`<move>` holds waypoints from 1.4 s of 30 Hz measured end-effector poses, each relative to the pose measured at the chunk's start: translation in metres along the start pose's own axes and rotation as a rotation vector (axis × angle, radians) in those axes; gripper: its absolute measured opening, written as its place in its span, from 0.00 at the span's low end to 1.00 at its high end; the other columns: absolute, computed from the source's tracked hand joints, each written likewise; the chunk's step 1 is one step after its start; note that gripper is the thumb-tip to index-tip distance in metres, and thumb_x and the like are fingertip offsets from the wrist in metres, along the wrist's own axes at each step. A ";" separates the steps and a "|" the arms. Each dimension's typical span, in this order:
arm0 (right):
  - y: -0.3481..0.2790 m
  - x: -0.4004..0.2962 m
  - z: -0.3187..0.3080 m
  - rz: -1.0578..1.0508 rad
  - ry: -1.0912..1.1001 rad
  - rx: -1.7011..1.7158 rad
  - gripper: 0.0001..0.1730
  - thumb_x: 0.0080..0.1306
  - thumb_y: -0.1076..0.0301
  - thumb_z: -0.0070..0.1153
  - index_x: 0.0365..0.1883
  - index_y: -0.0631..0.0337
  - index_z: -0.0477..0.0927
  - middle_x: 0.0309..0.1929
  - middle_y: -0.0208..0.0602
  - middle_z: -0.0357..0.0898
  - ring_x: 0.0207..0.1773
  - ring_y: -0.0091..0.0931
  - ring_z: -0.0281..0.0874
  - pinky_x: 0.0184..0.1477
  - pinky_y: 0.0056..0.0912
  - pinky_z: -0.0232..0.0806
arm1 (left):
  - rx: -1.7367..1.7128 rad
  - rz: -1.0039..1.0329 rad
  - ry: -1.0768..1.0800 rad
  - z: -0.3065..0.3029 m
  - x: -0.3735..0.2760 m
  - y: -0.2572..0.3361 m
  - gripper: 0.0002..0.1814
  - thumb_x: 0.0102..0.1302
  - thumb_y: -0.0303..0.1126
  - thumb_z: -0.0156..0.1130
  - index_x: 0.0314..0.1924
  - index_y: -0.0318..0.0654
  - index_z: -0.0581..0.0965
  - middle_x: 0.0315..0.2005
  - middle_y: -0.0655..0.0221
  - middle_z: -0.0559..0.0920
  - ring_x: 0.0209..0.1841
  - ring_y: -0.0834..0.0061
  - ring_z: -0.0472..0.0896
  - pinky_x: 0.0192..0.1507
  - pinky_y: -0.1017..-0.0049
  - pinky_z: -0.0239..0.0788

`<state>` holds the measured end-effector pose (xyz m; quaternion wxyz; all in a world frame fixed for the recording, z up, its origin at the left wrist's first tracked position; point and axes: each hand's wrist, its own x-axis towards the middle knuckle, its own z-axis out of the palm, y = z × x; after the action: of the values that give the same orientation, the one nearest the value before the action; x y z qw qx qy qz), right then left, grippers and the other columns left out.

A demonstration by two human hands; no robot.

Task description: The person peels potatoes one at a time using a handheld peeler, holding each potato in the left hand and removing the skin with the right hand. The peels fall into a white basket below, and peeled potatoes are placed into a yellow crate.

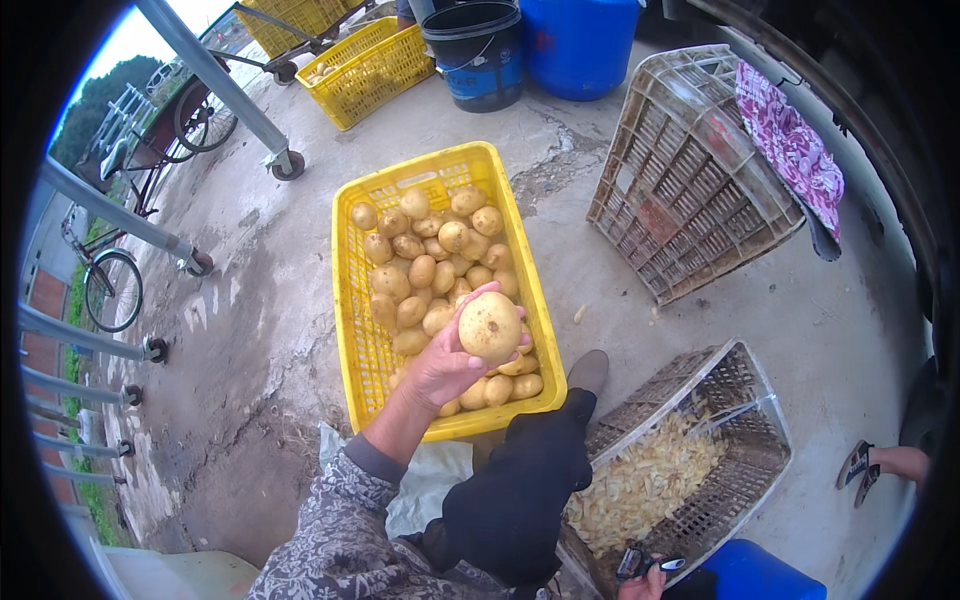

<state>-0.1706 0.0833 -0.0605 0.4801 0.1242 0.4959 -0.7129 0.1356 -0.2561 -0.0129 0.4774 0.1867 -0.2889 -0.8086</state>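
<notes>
My left hand (436,369) is closed around a large pale potato (490,328) with a brown spot, above a yellow plastic crate (342,300). Many smaller unpeeled potatoes (422,271) fill much of this crate. At the bottom edge, partly cut off, my right hand (645,585) grips what looks like a black vegetable peeler (636,564). Just beyond that hand, a dirty, tilted plastic crate (772,439) contains a heap of pale peelings (649,476).
An upended dirty crate (675,187) with a patterned cloth (787,150) stands at right. A black bucket (480,75), blue barrel (577,45) and another yellow crate (375,79) are at the back. Wheeled metal legs (240,97) line the left. Another person's foot (862,469) shows at right.
</notes>
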 end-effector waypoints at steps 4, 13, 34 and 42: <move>-0.002 0.000 -0.028 -0.061 -0.207 0.007 0.15 0.56 0.74 0.55 0.42 0.59 0.71 0.36 0.37 0.75 0.37 0.32 0.75 0.34 0.37 0.71 | -0.074 -0.018 -0.203 0.062 -0.014 -0.001 0.51 0.42 0.27 0.70 0.65 0.47 0.51 0.56 0.57 0.63 0.55 0.55 0.69 0.54 0.65 0.65; -0.006 -0.031 -0.049 -0.159 -0.265 0.034 0.10 0.56 0.77 0.54 0.37 0.61 0.73 0.30 0.32 0.73 0.27 0.25 0.71 0.31 0.32 0.70 | -0.116 -0.189 -0.440 0.166 -0.058 -0.041 0.51 0.43 0.27 0.70 0.65 0.47 0.50 0.54 0.54 0.65 0.52 0.56 0.71 0.50 0.66 0.68; -0.003 -0.075 -0.050 -0.261 -0.100 -0.207 0.07 0.54 0.70 0.61 0.27 0.57 0.75 0.19 0.20 0.67 0.17 0.13 0.58 0.19 0.15 0.49 | 0.152 -0.789 -0.210 0.155 -0.143 -0.208 0.18 0.52 0.21 0.57 0.44 0.38 0.67 0.34 0.61 0.75 0.36 0.60 0.78 0.34 0.60 0.75; 0.015 -0.062 -0.031 -0.086 -0.203 -0.398 0.11 0.55 0.59 0.62 0.28 0.53 0.75 0.16 0.16 0.65 0.14 0.12 0.54 0.15 0.16 0.43 | 0.196 -0.622 -0.202 0.152 -0.139 -0.224 0.12 0.56 0.24 0.55 0.42 0.37 0.71 0.34 0.65 0.76 0.36 0.68 0.77 0.37 0.65 0.74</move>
<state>-0.1366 0.1427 -0.0433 0.5119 -0.0667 0.5807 -0.6295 -0.0352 -0.0051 -0.0377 0.1565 0.2299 -0.3403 -0.8982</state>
